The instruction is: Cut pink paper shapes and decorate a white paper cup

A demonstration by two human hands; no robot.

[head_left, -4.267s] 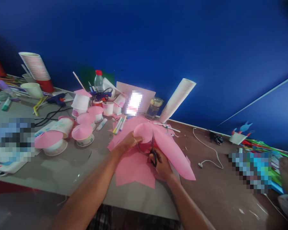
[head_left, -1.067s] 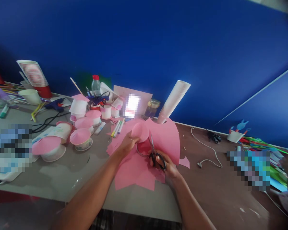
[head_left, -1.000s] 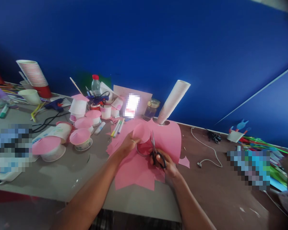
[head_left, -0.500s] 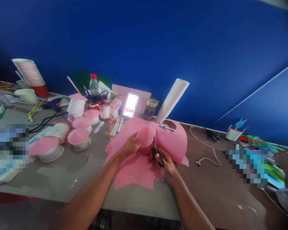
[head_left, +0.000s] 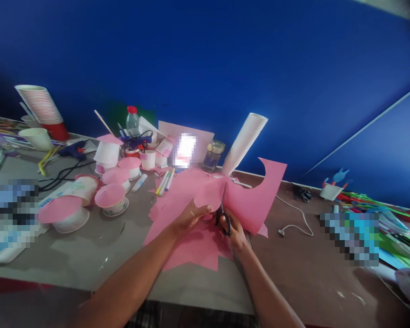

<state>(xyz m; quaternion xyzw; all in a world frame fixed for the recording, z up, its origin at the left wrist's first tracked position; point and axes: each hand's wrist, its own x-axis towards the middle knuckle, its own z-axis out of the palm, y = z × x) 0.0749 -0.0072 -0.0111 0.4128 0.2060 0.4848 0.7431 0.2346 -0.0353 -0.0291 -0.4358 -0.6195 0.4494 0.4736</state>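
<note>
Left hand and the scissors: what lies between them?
Pink paper: the head view shows it running from the left hand, which holds it, to the scissors in the right hand.

The upper frame is filled by a deep blue wall (head_left: 205,59). At the centre, plain pink is shown by the sheet (head_left: 249,205), and black by the handles of the scissors (head_left: 228,225). The bench (head_left: 71,259) is coloured grey at lower left and brown at lower right. At upper left, the white cup stack (head_left: 43,105) is ringed with thin red lines. Nearer the middle, the bottle (head_left: 132,120) is capped in red.
</note>
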